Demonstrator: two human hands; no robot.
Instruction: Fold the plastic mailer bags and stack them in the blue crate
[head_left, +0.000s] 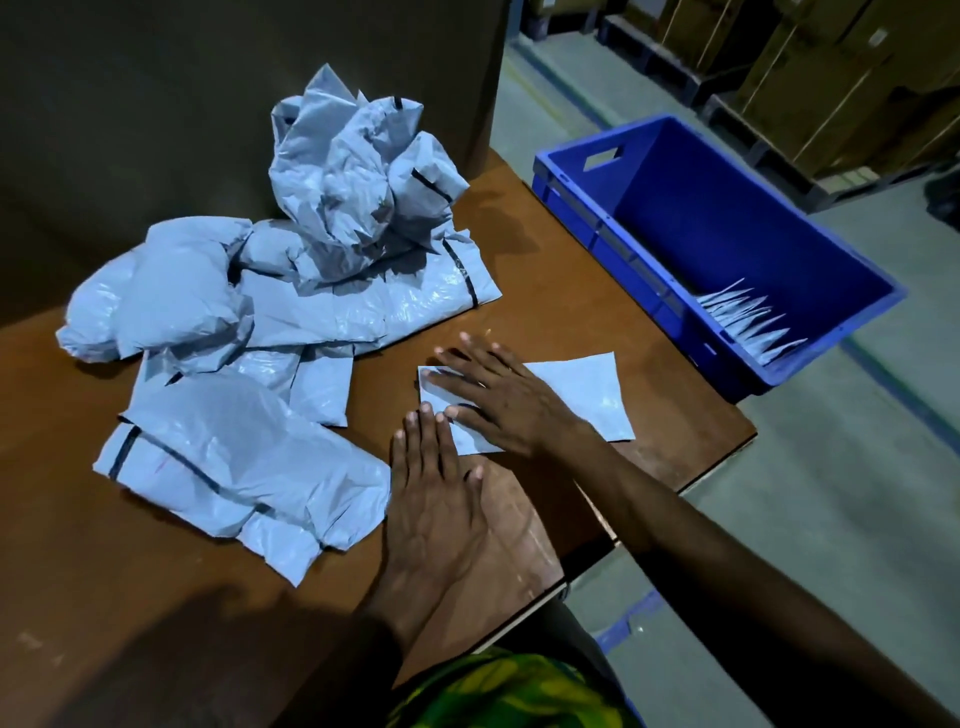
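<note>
1. By my reckoning the job is partly done. Some folded bags are already put away, one is being worked on, and a good heap waits unfolded.

2. The folded mailer (582, 395) lies flat on the counter (545, 270), directly under the right hand (498, 400). That hand's fingers are straight and spread, pressing the bag down; it grips nothing.

3. The left hand (436, 499) lies palm down on the counter, just nearer the person than the right hand. Its fingers are straight and close together, and their tips touch the bag's near left corner. It holds nothing either.

4. This looks to me like smoothing a crease. I cannot tell whether another fold is due before the bag goes away.

5. The pile of unfolded mailers (291, 291) sits beyond and to the left of both hands, close to the left hand's outer side. The bags are grey, crumpled and puffed, and several show dark sealing strips. They overlap too much to count.

6. The blue crate (639, 208) stands beyond and to the right of the right hand, off the counter's edge and well apart from the fingers.

7. Inside it, the stacked folded bags (748, 322) stand in a row on edge with pale corners pointing up. They take up only the end nearest the person.

8. What is left, as I judge it, is to move this bag into that row and then work through the heap.
</note>
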